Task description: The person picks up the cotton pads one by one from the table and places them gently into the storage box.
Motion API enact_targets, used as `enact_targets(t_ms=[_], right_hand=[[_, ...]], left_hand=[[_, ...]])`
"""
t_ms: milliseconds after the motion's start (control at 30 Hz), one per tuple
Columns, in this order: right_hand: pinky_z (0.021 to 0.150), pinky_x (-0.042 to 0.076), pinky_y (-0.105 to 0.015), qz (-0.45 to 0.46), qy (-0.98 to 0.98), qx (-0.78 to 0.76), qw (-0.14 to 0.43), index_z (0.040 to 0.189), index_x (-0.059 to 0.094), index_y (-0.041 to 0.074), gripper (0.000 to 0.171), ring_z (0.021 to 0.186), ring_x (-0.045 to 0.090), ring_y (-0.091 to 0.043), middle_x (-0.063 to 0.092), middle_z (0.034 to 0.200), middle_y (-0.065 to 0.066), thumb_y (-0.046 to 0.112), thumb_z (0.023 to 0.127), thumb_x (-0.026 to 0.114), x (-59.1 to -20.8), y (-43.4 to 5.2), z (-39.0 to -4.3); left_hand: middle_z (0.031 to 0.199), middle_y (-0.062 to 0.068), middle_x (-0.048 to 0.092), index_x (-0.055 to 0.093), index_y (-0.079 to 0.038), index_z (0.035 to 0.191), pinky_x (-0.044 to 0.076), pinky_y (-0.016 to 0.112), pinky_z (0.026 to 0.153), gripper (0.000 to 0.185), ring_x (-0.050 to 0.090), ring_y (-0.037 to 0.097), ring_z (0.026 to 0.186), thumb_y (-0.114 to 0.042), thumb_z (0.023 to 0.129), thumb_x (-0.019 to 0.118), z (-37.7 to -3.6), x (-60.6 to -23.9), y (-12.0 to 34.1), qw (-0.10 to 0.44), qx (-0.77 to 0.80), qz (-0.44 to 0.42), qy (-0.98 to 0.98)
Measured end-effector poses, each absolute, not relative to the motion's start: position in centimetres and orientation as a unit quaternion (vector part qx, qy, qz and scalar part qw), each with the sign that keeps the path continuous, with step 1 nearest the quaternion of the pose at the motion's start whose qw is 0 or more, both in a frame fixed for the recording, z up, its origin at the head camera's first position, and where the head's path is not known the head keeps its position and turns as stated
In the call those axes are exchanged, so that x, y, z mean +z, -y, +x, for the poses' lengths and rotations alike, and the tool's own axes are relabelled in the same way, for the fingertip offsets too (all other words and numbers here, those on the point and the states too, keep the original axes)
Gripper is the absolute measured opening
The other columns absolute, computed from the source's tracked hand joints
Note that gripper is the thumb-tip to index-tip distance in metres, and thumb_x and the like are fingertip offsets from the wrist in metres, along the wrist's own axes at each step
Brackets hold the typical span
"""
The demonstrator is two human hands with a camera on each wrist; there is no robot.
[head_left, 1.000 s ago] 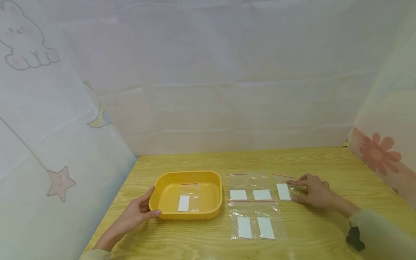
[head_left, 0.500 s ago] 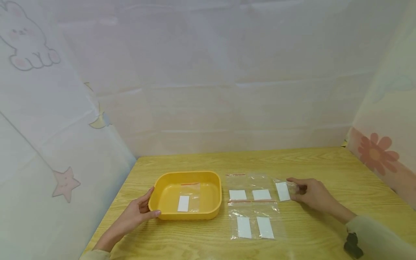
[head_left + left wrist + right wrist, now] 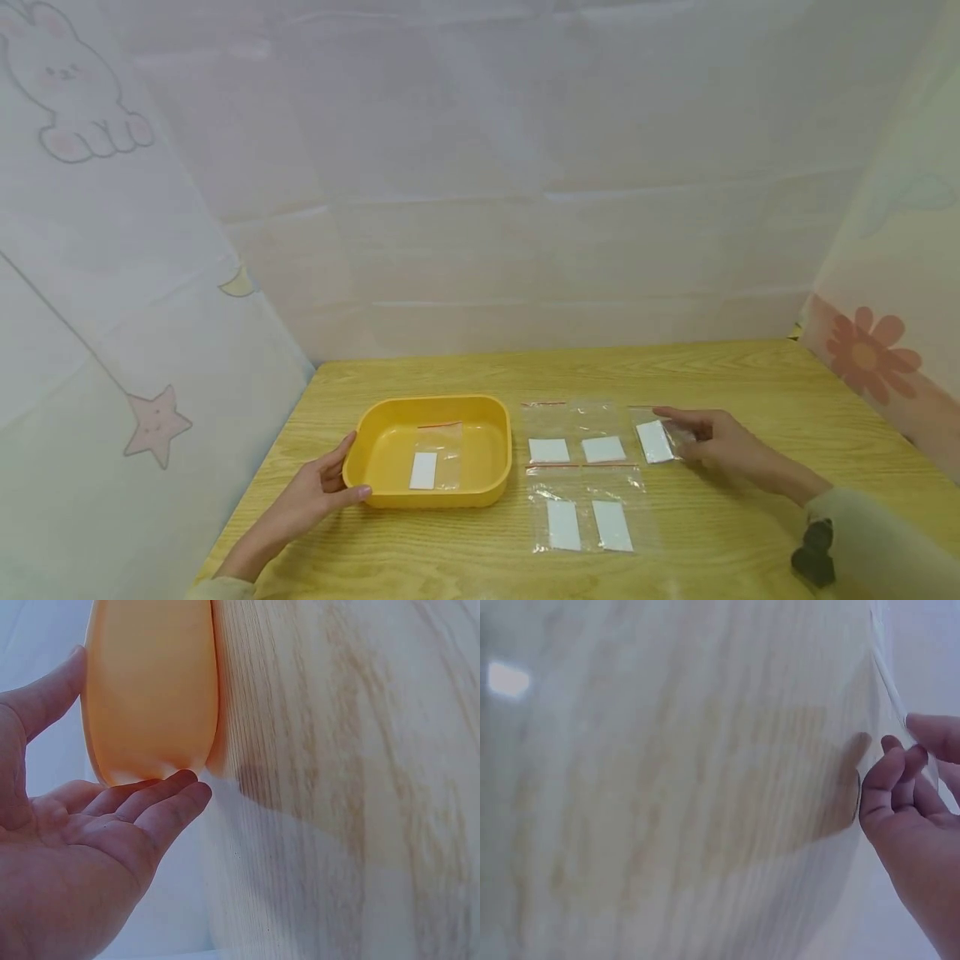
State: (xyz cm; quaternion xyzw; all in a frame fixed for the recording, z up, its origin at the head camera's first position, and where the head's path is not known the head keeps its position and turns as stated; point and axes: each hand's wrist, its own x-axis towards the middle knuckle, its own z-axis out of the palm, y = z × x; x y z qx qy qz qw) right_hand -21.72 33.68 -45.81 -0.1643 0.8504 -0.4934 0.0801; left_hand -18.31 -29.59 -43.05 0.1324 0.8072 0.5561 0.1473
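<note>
My left hand (image 3: 313, 492) spans the near-left corner of a yellow plastic tray (image 3: 498, 487), thumb at the front wall. In the left wrist view, its fairly straight fingers (image 3: 169, 806) touch the tray's end (image 3: 150, 690). Inside the tray lies a clear zip bag (image 3: 449, 467) with a white card. At the right, my right hand (image 3: 731, 450) pinches the side of another zip bag (image 3: 656, 442), whose white card is tilted. The right wrist view shows that bag's thin edge (image 3: 889, 682) between thumb and fingers.
Several more clear zip bags with white cards (image 3: 563, 524) lie in two rows between the tray and my right hand, some edges touching. The wooden table (image 3: 420, 550) meets a pale back wall (image 3: 555, 283) and patterned side walls.
My right hand has changed its hold on the zip bag's side, and the bag with its card now sits slightly tilted. The left hand and the tray have stayed put.
</note>
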Motion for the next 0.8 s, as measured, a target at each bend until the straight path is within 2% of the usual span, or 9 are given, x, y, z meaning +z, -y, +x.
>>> enact_targets(t_ms=[67,200,300,400,433,500,633,700,800], right_hand=[[0.072,0.054,-0.028,-0.162,-0.846,-0.499,0.097,0.156,0.045,-0.005,0.067,0.11,0.054,-0.01,0.041,0.156,-0.037,0.006,0.097,0.074,-45.7,-33.8,-21.8],[0.06,0.047,-0.028,-0.179,-0.833,-0.514,0.102,0.155,0.042,-0.01,0.073,0.081,0.048,-0.01,0.05,0.151,-0.032,0.004,0.094,0.078,-45.6,-34.0,-22.0],[0.056,0.042,-0.03,-0.204,-0.819,-0.528,0.097,0.154,0.04,-0.015,0.074,0.069,0.04,-0.011,0.06,0.148,-0.009,0.003,0.093,0.079,-45.3,-34.0,-21.9],[0.058,0.044,-0.032,-0.216,-0.801,-0.548,0.105,0.155,0.037,-0.016,0.075,0.069,0.043,-0.013,0.062,0.144,0.014,0.003,0.095,0.078,-45.0,-33.9,-21.8],[0.06,0.045,-0.032,-0.218,-0.796,-0.554,0.109,0.155,0.036,-0.016,0.075,0.07,0.044,-0.013,0.061,0.144,0.016,0.003,0.095,0.077,-44.9,-33.9,-21.7],[0.066,0.05,-0.03,-0.219,-0.789,-0.562,0.117,0.157,0.034,-0.014,0.075,0.077,0.05,-0.01,0.06,0.15,0.006,0.004,0.097,0.075,-44.5,-33.8,-21.6],[0.089,0.053,-0.02,-0.206,-0.794,-0.56,0.12,0.16,0.037,-0.005,0.075,0.107,0.057,-0.001,0.046,0.158,-0.024,0.009,0.098,0.076,-43.6,-33.2,-21.6],[0.095,0.052,-0.02,-0.202,-0.792,-0.563,0.122,0.162,0.036,-0.002,0.077,0.119,0.055,0.003,0.04,0.159,-0.029,0.01,0.097,0.077,-42.9,-32.5,-21.5],[0.099,0.052,-0.021,-0.204,-0.783,-0.574,0.124,0.162,0.035,-0.001,0.078,0.13,0.051,0.004,0.038,0.161,-0.028,0.01,0.097,0.077,-41.6,-31.3,-21.2]], left_hand=[[0.164,0.034,0.021,0.007,0.004,0.166,0.056,0.032,0.1,0.096,0.046,0.047,0.141,-0.015,0.101,0.075,-18.3,-43.1,29.6,0.147,0.554,0.132,-0.809],[0.164,0.035,0.022,0.008,0.005,0.166,0.056,0.033,0.099,0.097,0.047,0.047,0.141,-0.015,0.1,0.076,-18.3,-43.1,29.6,0.146,0.55,0.131,-0.812],[0.164,0.034,0.021,0.008,0.005,0.166,0.056,0.033,0.099,0.097,0.047,0.047,0.141,-0.015,0.1,0.076,-18.3,-43.0,29.5,0.145,0.55,0.131,-0.812],[0.165,0.034,0.019,0.008,0.005,0.166,0.055,0.032,0.1,0.097,0.046,0.047,0.142,-0.015,0.1,0.076,-18.3,-42.9,29.5,0.145,0.552,0.132,-0.811],[0.165,0.034,0.019,0.007,0.005,0.166,0.055,0.032,0.1,0.097,0.045,0.047,0.142,-0.015,0.1,0.076,-18.3,-42.9,29.5,0.146,0.553,0.133,-0.81],[0.165,0.034,0.018,0.007,0.005,0.166,0.055,0.032,0.1,0.097,0.045,0.047,0.142,-0.015,0.1,0.076,-18.3,-42.9,29.5,0.146,0.553,0.134,-0.809],[0.165,0.034,0.019,0.007,0.005,0.166,0.056,0.033,0.099,0.097,0.046,0.047,0.142,-0.016,0.1,0.076,-18.3,-42.9,29.5,0.147,0.551,0.132,-0.811],[0.165,0.034,0.02,0.008,0.004,0.166,0.056,0.032,0.099,0.098,0.046,0.047,0.141,-0.017,0.1,0.076,-18.3,-42.9,29.5,0.147,0.548,0.125,-0.814],[0.165,0.034,0.021,0.008,0.005,0.166,0.056,0.032,0.099,0.098,0.047,0.047,0.141,-0.017,0.1,0.076,-18.3,-42.9,29.5,0.147,0.544,0.124,-0.817]])
